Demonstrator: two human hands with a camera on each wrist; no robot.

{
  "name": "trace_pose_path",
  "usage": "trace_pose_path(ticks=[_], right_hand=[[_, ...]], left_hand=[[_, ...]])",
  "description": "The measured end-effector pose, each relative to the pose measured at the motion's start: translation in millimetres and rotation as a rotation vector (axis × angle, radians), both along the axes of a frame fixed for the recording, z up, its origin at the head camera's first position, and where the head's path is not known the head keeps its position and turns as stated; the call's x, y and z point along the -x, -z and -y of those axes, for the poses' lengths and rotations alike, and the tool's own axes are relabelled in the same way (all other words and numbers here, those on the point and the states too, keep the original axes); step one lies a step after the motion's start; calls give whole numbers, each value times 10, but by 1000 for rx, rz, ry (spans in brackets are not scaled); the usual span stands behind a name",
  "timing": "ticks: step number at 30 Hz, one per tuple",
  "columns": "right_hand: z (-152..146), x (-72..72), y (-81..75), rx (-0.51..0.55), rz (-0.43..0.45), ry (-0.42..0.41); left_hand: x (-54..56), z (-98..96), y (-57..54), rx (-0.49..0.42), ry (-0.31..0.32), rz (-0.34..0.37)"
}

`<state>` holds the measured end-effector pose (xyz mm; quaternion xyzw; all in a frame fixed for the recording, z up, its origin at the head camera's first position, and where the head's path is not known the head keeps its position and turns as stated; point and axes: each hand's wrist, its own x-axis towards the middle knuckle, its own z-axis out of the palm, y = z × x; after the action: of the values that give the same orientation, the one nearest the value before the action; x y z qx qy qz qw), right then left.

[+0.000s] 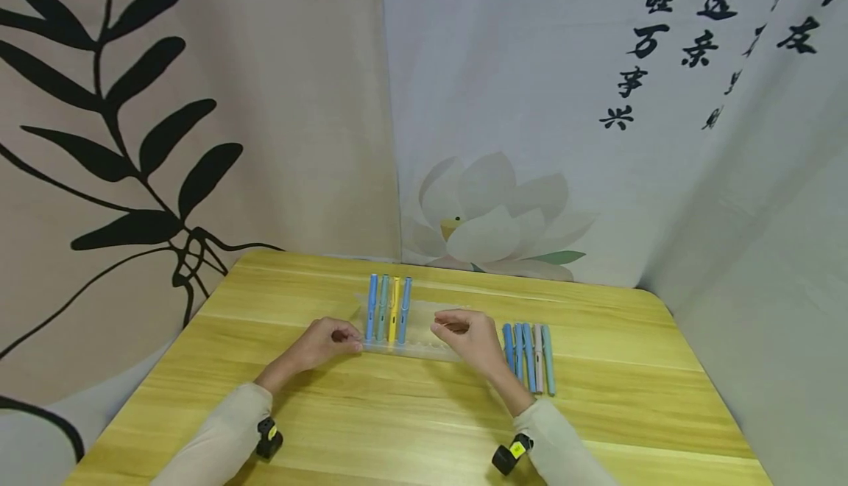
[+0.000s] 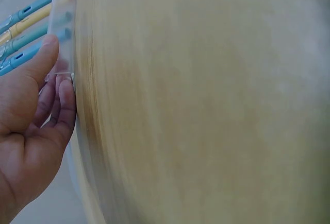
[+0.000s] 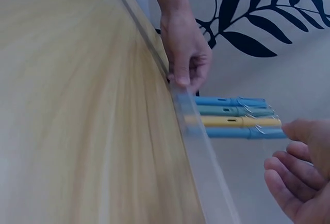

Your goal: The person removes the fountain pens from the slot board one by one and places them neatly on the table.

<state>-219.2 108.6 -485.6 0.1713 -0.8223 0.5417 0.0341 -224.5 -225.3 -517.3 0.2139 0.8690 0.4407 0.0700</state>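
A clear plastic pen tray (image 1: 424,352) lies on the table. Set in its left part, side by side, are a blue pen (image 1: 372,308), a green pen (image 1: 382,309), a yellow pen (image 1: 394,311) and another blue pen (image 1: 405,311). My left hand (image 1: 331,342) pinches the tray's near left corner; the left wrist view has the thumb on the clear front wall (image 2: 61,54) and the fingers below it. My right hand (image 1: 469,335) hovers over the tray's right part, fingers loosely bent and holding nothing visible. In the right wrist view, that hand (image 3: 307,172) is near the pens' clip ends.
Right of the tray, several capped pens (image 1: 528,358) in blue, pinkish grey and green lie in a row on the wooden table (image 1: 371,427). Behind the table hangs a printed cloth (image 1: 503,103). A black camera (image 1: 269,438) is strapped to each wrist.
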Motion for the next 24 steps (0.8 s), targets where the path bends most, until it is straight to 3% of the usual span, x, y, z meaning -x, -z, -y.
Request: trace_pose_path(ticks=[9, 24], right_hand=[[277, 56, 101, -21, -1, -3], [586, 223, 191, -31, 44, 75]], left_hand=[[26, 1, 30, 12, -7, -5], [27, 12, 49, -7, -9, 2]])
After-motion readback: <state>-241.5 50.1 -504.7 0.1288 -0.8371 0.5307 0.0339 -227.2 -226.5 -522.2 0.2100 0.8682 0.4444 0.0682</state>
